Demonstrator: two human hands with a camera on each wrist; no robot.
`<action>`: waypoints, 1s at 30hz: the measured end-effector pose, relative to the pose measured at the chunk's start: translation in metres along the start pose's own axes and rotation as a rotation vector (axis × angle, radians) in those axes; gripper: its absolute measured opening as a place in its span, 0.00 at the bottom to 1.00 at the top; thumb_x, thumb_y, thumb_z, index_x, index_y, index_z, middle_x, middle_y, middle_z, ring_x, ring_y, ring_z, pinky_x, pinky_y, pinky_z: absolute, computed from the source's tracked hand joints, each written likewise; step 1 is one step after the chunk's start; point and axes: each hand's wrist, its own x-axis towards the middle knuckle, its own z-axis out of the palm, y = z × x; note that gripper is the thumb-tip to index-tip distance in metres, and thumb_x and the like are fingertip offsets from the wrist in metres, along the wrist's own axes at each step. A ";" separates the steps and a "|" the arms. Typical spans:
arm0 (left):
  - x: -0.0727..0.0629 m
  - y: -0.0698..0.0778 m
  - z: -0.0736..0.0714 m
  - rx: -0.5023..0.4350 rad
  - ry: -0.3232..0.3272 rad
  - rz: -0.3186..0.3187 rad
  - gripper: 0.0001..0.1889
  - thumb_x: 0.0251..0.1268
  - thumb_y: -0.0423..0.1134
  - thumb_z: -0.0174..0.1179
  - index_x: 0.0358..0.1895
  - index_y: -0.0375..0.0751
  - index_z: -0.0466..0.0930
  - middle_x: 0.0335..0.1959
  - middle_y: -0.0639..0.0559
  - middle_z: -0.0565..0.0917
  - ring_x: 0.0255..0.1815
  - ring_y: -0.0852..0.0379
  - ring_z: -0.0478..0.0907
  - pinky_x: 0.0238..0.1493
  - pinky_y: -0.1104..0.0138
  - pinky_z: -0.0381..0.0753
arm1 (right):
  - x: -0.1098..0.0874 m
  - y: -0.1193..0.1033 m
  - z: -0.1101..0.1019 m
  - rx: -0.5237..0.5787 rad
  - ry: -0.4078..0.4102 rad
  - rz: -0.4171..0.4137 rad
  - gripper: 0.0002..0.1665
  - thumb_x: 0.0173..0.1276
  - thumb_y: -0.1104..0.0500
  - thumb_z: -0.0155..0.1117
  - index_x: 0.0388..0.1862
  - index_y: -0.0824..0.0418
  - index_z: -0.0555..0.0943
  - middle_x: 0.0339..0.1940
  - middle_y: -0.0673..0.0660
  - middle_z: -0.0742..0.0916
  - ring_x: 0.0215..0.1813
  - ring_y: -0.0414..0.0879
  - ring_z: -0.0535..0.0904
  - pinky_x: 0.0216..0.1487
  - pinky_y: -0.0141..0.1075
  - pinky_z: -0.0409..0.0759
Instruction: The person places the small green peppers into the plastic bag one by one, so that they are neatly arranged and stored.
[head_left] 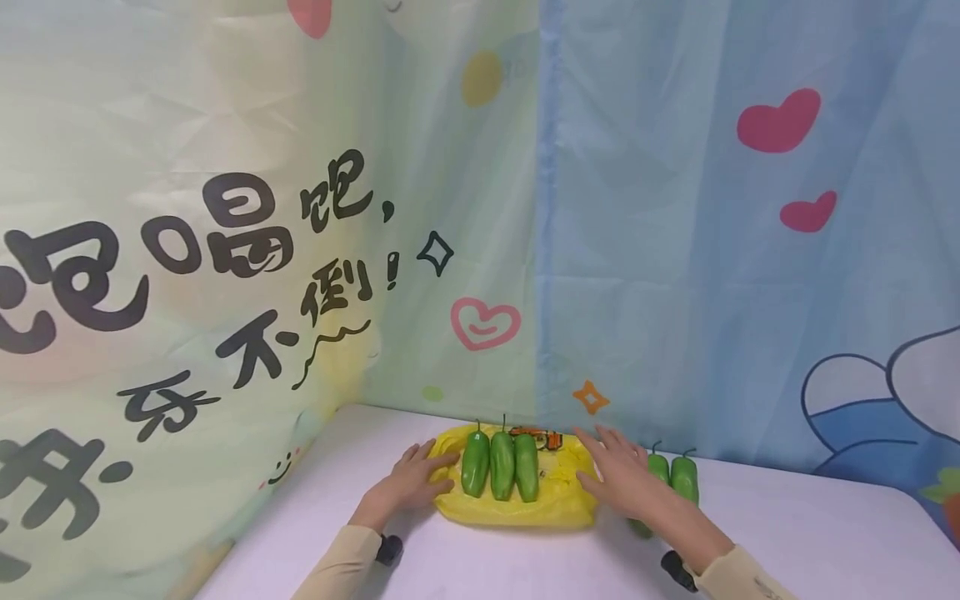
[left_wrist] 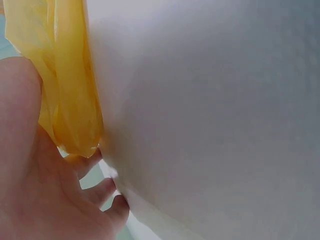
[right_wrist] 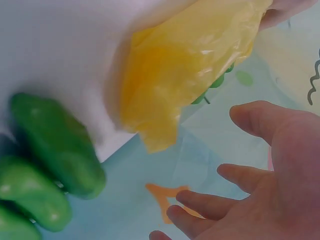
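Observation:
A yellow plastic bag lies spread on the table, with three green peppers side by side on top of it, stems pointing away. At the bag's left edge is my left hand; in the left wrist view the bag's side comes between the thumb and the loosely bent fingers, which do not close on it. My right hand hovers by the bag's right edge, its fingers spread; the right wrist view shows a gap between it and the bag. Neither hand holds anything.
More green peppers lie on the table to the right, partly behind my right forearm; the right wrist view shows three peppers there. A white table extends around the bag. Printed curtains hang behind and to the left.

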 end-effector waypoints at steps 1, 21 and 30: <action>0.000 0.000 0.000 0.000 0.000 -0.001 0.27 0.72 0.54 0.56 0.73 0.59 0.70 0.81 0.40 0.55 0.81 0.30 0.48 0.72 0.28 0.53 | -0.001 0.003 0.000 0.000 -0.001 0.002 0.40 0.70 0.52 0.66 0.77 0.60 0.65 0.75 0.75 0.67 0.74 0.75 0.61 0.64 0.76 0.61; 0.000 -0.001 0.001 -0.002 -0.002 -0.020 0.27 0.72 0.54 0.56 0.73 0.60 0.70 0.82 0.40 0.55 0.81 0.31 0.48 0.74 0.30 0.53 | -0.024 0.052 -0.005 -0.014 -0.051 0.071 0.39 0.70 0.51 0.65 0.76 0.62 0.66 0.72 0.78 0.68 0.72 0.79 0.61 0.63 0.77 0.61; 0.001 -0.001 0.001 -0.003 -0.001 0.001 0.27 0.72 0.54 0.56 0.73 0.59 0.70 0.81 0.39 0.55 0.80 0.29 0.48 0.74 0.30 0.53 | -0.030 0.068 -0.007 -0.057 -0.067 0.129 0.40 0.70 0.49 0.64 0.75 0.64 0.66 0.71 0.81 0.67 0.71 0.81 0.59 0.61 0.80 0.60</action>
